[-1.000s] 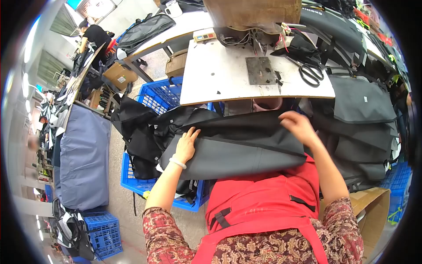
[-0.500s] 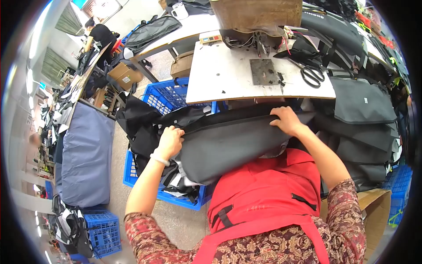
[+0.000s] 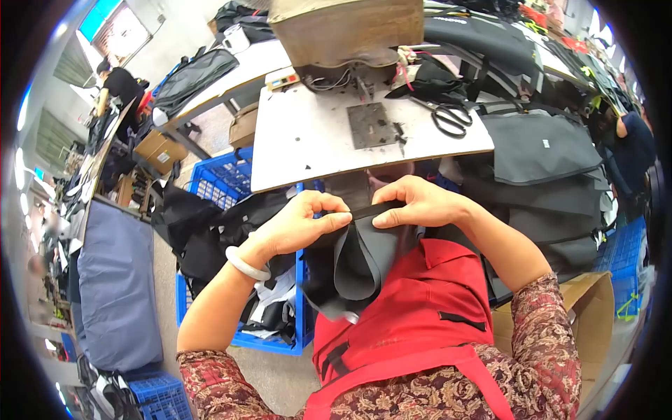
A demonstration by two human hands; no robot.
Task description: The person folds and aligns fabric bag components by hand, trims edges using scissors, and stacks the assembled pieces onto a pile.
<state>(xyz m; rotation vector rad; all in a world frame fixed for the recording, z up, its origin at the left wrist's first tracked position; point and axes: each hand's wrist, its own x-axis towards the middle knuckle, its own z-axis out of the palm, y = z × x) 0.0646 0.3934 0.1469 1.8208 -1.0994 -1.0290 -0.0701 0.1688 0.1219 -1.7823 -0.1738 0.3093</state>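
The left hand (image 3: 301, 222) and right hand (image 3: 423, 201) pinch the top of the dark cloth (image 3: 355, 276), hanging near the table's (image 3: 280, 164) near edge. If one grip is loose, that side could slip down.

Matt grey fabric (image 3: 357, 276) here, smooth-faced, against a matt red cloth apron (image 3: 409, 297), and there's a glossy sheen on the pale bangle (image 3: 245, 267), moulded plastic on the blue crate (image 3: 302, 308), a smooth white tabletop (image 3: 304, 150), a dull, scuffed metal plate (image 3: 369, 127), plain cardboard on the box (image 3: 593, 313).
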